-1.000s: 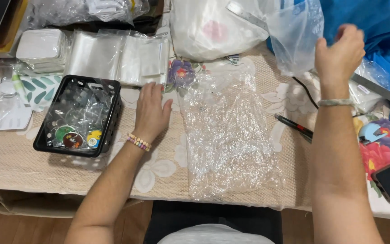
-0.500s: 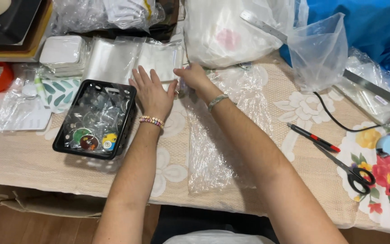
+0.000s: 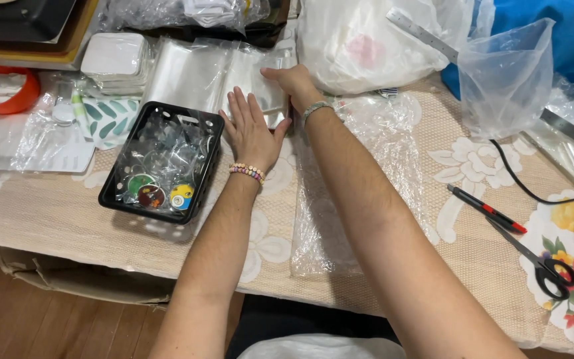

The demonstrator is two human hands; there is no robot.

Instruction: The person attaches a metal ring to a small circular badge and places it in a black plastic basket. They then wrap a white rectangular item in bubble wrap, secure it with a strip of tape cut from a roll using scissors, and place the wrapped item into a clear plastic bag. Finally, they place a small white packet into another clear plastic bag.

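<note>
- Left hand (image 3: pixel 250 129): flat, fingers spread, palm down on the stack of clear cellophane sleeves (image 3: pixel 200 76) at the table's far edge; it has slid further onto the stack than half a second ago.
- Right hand (image 3: pixel 291 83): moved up from the crinkled plastic sheet (image 3: pixel 360 186), now curled over the stack's right end; whether it pinches a sleeve cannot be told.
- Black basket (image 3: pixel 111 186): just left of the left hand, holding wrapped round badges; unchanged.
- Red-and-black pen (image 3: pixel 486 208) and scissors (image 3: pixel 539 260): near the table's right edge, unmoved.
</note>
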